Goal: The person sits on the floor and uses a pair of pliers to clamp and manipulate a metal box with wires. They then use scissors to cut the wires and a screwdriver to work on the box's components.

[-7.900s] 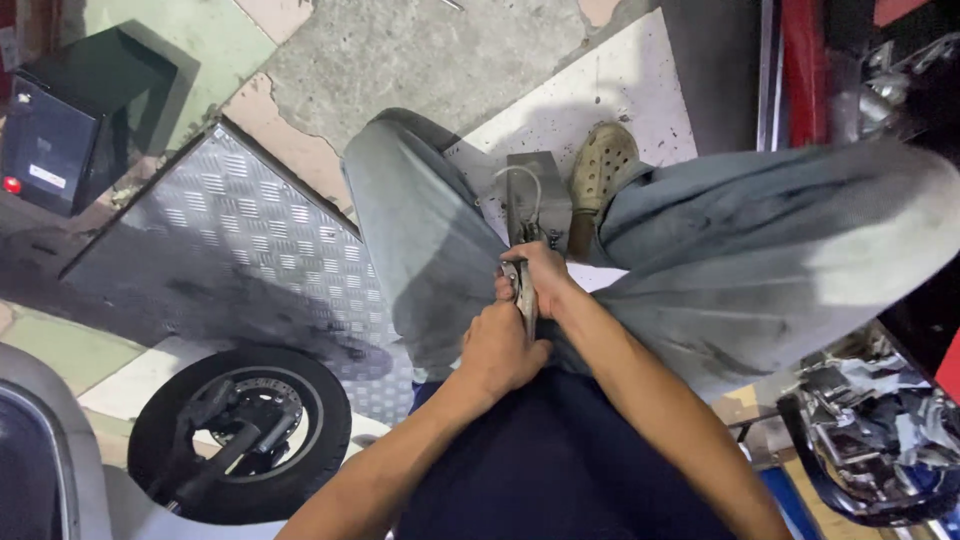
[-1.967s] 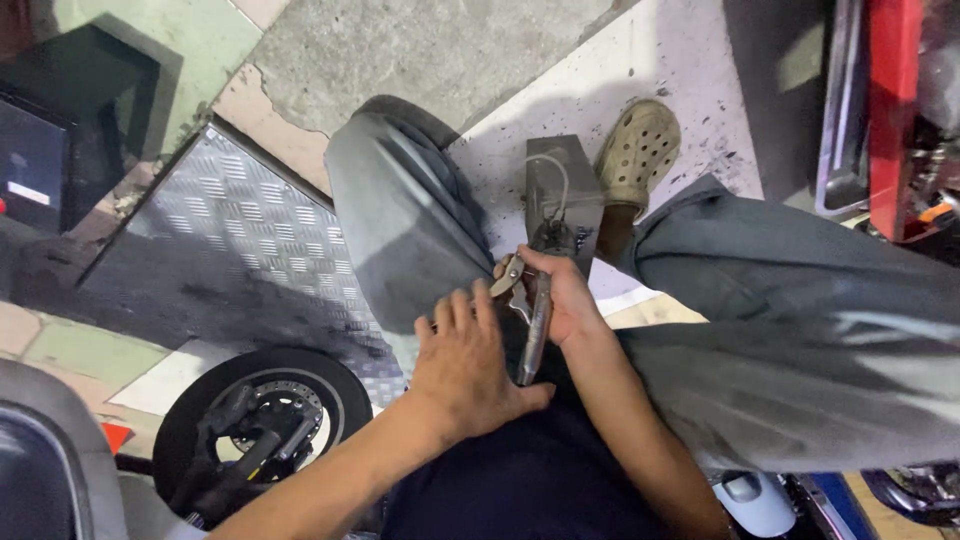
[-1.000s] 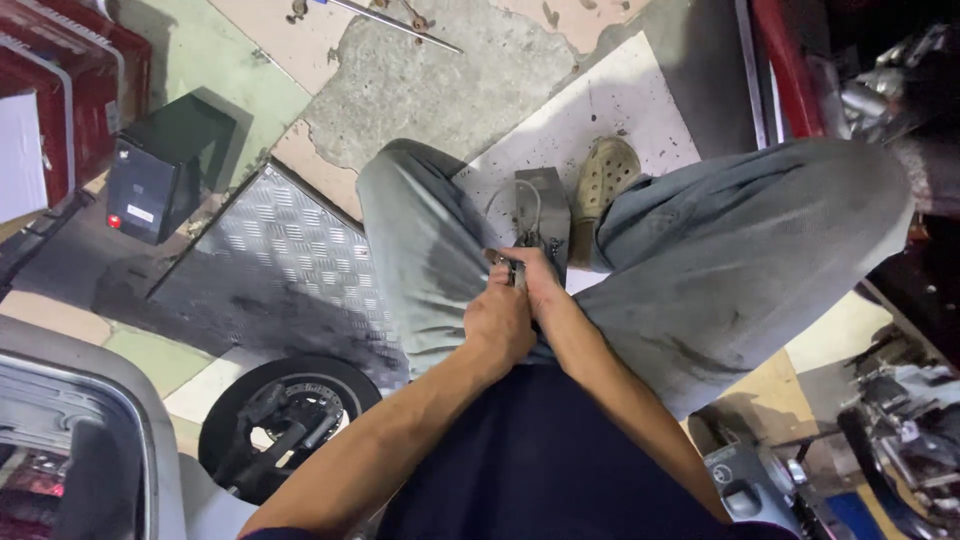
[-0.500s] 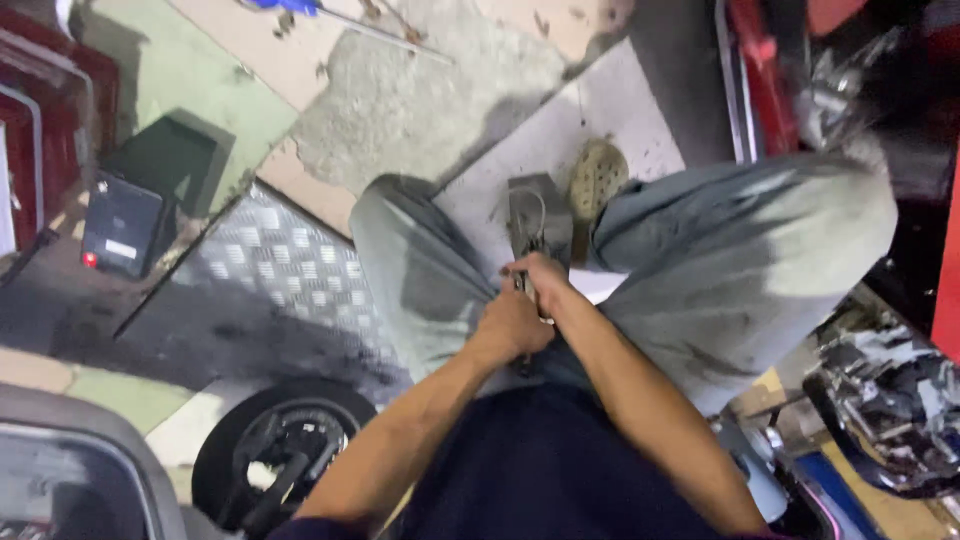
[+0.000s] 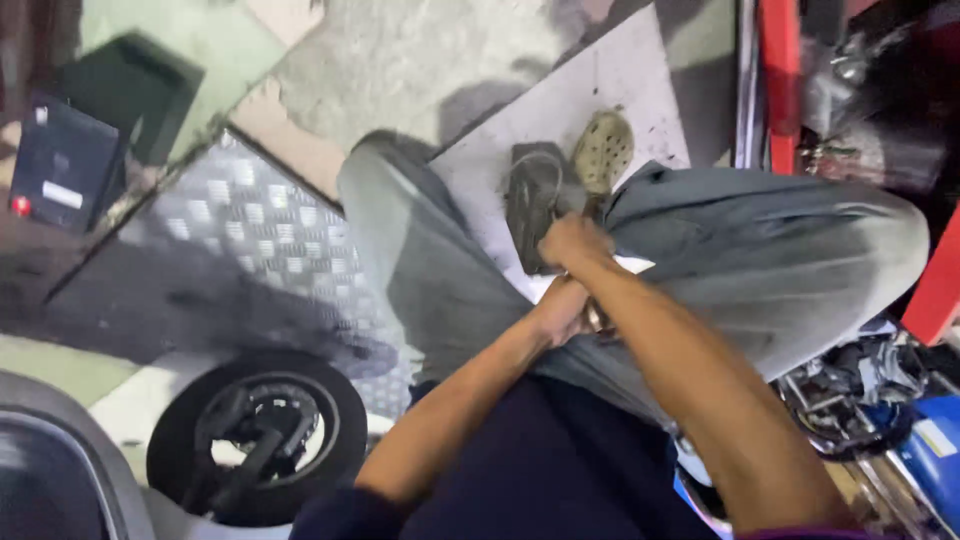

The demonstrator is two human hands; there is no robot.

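Observation:
I sit with my knees apart in grey trousers (image 5: 790,260). My left hand (image 5: 558,310) lies between my thighs, closed around a small metal tool (image 5: 596,319), of which only a shiny bit shows under my right forearm. My right hand (image 5: 572,241) is a little further forward, its fingers curled into a fist at the near edge of a grey box-like part (image 5: 533,200) with a wire loop on the floor. Whatever the fist may hold is hidden. My beige perforated shoe (image 5: 602,150) rests beside that part.
A small scooter wheel (image 5: 258,435) lies at lower left beside a checker-plate ramp (image 5: 250,250). A black box (image 5: 70,150) stands at far left. Red frame parts (image 5: 780,80) and chromed engine parts (image 5: 850,390) crowd the right side.
My right hand has left the left hand and moved forward to the grey part. The left hand stays between my thighs. The view has swung slightly.

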